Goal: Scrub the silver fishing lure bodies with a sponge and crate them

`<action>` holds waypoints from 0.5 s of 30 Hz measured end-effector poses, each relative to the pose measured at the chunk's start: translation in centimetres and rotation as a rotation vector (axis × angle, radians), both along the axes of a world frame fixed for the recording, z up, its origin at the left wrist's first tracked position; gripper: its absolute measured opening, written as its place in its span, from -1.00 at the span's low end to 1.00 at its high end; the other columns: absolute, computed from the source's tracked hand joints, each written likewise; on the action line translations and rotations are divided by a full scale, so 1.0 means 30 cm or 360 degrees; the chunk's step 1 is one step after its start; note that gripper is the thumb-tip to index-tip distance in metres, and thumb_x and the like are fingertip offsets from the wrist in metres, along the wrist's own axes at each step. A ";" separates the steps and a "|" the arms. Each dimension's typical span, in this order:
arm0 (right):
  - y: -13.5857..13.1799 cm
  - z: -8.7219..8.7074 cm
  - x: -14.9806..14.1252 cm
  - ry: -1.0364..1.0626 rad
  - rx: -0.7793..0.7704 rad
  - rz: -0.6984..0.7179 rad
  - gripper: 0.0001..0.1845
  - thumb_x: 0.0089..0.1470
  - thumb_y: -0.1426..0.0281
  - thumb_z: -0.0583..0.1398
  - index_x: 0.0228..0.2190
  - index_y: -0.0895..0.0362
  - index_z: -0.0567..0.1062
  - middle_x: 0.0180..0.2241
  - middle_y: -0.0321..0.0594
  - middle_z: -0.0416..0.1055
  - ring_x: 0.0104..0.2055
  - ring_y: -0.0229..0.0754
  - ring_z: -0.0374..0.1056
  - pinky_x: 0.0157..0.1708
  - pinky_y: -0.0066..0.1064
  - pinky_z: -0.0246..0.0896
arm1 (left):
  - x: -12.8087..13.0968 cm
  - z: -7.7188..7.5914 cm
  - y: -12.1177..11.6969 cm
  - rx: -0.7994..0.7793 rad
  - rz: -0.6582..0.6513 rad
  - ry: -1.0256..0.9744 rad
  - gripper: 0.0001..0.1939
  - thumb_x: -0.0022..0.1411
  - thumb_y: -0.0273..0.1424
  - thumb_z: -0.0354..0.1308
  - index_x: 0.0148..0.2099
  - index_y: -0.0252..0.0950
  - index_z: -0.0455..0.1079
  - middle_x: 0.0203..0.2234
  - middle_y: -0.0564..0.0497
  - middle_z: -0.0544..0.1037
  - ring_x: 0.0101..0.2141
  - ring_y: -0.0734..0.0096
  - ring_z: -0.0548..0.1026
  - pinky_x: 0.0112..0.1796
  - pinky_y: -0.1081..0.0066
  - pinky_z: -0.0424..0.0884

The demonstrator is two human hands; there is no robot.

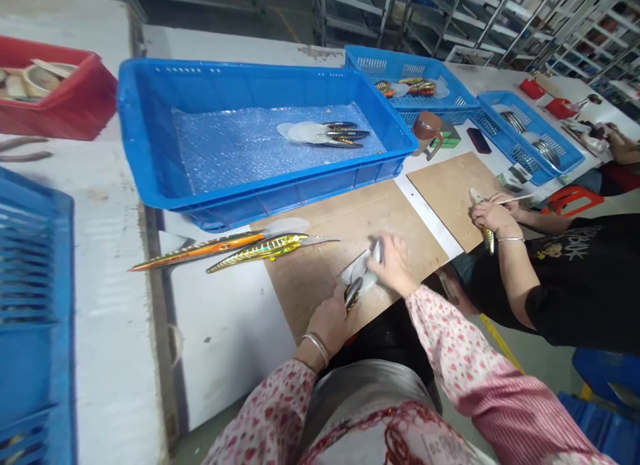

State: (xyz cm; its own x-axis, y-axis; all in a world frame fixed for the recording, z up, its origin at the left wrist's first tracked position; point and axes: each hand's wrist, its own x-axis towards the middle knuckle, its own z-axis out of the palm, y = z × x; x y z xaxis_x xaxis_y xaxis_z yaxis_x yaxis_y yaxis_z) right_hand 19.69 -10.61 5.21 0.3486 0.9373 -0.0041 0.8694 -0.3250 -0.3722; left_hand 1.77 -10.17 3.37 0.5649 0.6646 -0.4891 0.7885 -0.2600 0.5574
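Left hand: my left hand [334, 318], bangle at the wrist, fingers closed around a dark fish-shaped piece [353, 292].
Right hand: my right hand [391, 262], fingers bent and drawn close together over a pale, partly see-through piece [375, 252]; whether they pinch it or only press it, I cannot tell.
Dark piece, position: between my hands, low over the brown board [295, 292], its clear end pointing towards my right fingers.
Hard to make out: the dark piece's near end, covered by my left fingers; the clear parts, which blend into one another and into the whitish patch beneath.
Beside the board, to my left: one orange-and-dark long lure [210, 250] and one gold striped lure [255, 253], side by side, overlapping the board's edge and the white surface [220, 338].
Beyond the board: one deep blue crate [300, 182], blocking the way straight ahead; inside, bubble wrap [230, 145] and a cluster of dark lures [345, 133] with cloudy fins.
Right of the crate: brown mug [427, 127], green box [450, 137], dark phone [479, 140].
Neighbouring place: a second board [447, 192]; a co-worker's hands [497, 215] holding a gold piece [489, 240], partly covered by the fingers.
Farther right: two blue baskets [457, 85] [565, 160] with more lures.
Far left: red bin [65, 108] of pale pieces and slatted blue crate [63, 252], both cut off by the view's edge.
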 end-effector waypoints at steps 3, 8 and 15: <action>0.000 0.008 -0.006 -0.0124 0.0017 -0.0115 -0.49 0.01 0.23 0.12 0.01 0.12 0.28 -0.06 -0.05 0.19 0.00 0.09 0.08 -0.07 -0.07 0.09 | 0.001 -0.001 0.000 -0.0001 0.0001 0.0011 -0.67 0.30 -0.21 -0.10 -0.01 -0.33 0.18 -0.28 -0.17 0.56 -0.22 0.14 0.55 -0.27 0.35 0.32; -0.021 -0.004 -0.020 0.0024 0.0064 0.0109 -0.48 0.00 0.24 0.14 0.02 0.06 0.28 -0.07 -0.11 0.22 -0.02 0.05 0.11 -0.09 -0.14 0.12 | -0.003 -0.016 0.004 -0.0008 0.0012 -0.0078 -0.65 0.29 -0.20 -0.09 0.00 -0.34 0.18 -0.29 -0.15 0.56 -0.22 0.15 0.55 -0.27 0.36 0.34; -0.006 -0.025 0.003 -0.0060 0.0196 -0.0071 -0.51 -0.02 0.25 0.13 -0.02 0.10 0.31 -0.06 -0.07 0.21 0.00 0.09 0.10 -0.07 -0.07 0.10 | -0.006 -0.023 0.013 0.0033 0.0018 -0.0081 -0.65 0.27 -0.22 -0.06 -0.01 -0.33 0.23 -0.27 -0.13 0.57 -0.21 0.16 0.55 -0.24 0.35 0.35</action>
State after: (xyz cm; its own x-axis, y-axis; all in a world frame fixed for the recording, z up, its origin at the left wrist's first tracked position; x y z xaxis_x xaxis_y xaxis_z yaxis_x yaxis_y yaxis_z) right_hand 19.79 -10.79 4.45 0.3878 0.9134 0.1238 0.8693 -0.3178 -0.3786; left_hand 1.59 -9.78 2.68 0.5811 0.6808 -0.4458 0.7621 -0.2632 0.5915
